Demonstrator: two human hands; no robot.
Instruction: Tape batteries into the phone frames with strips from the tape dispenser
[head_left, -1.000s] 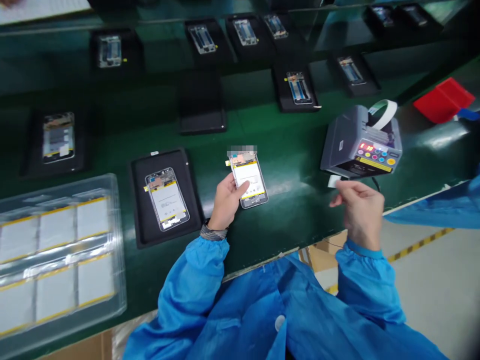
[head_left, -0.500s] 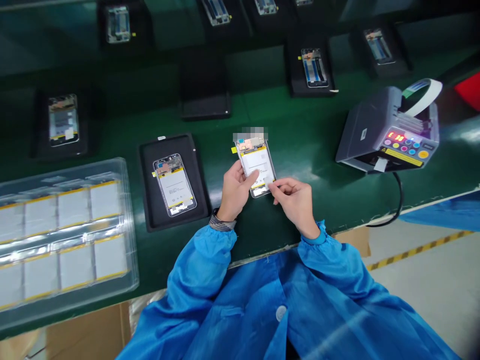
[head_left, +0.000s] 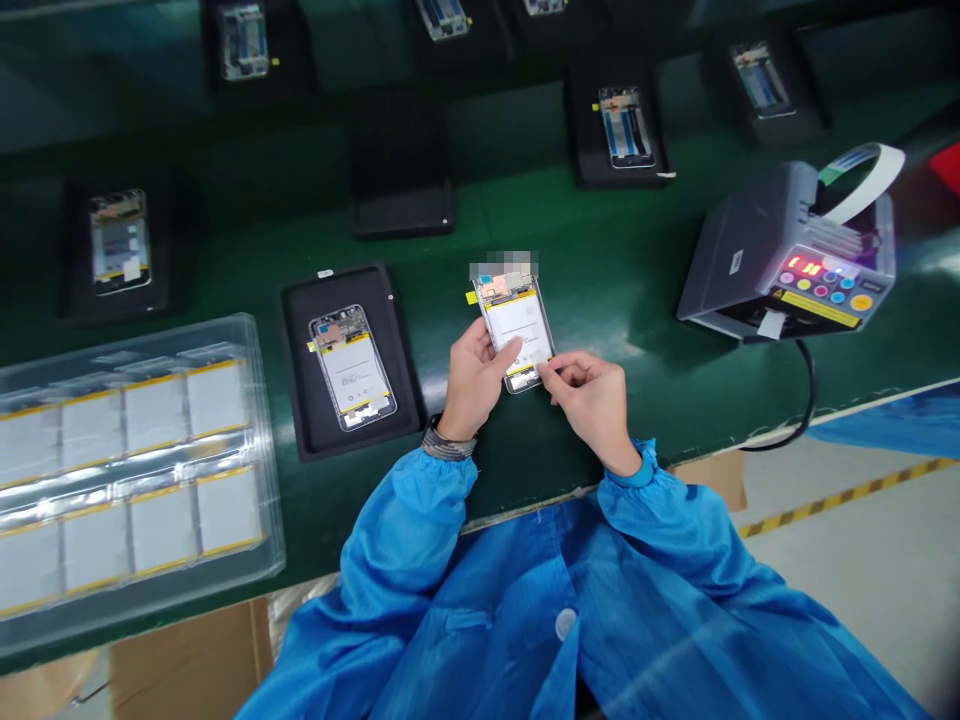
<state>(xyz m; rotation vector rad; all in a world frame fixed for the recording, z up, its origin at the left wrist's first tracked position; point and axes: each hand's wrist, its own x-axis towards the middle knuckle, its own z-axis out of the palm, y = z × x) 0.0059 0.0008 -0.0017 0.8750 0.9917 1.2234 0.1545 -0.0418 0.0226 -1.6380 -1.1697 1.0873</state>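
Blur patch (head_left: 504, 265) hides whatever sits just above the top edge of the phone frame (head_left: 517, 335). Frame is in the air over the counter (head_left: 600, 250), battery side up. Left hand (head_left: 474, 380) grips it, thumb across the battery (head_left: 519, 318). Right hand (head_left: 592, 400) pinches the lower corner, closed on it, fingertips hiding that corner. Second frame lies on black mat (head_left: 296, 380) just left. Plastic tray (head_left: 262, 480) of batteries runs off the left of view. Tape dispenser (head_left: 787, 255) at right, red digits (head_left: 804, 266) lit but hard to read. Counter is glossy green. Cardboard box (head_left: 187, 660) below, floor (head_left: 862, 590) with yellow-black tape (head_left: 840, 497). Blue smock (head_left: 480, 620) sleeves. Battery label print too small to read.
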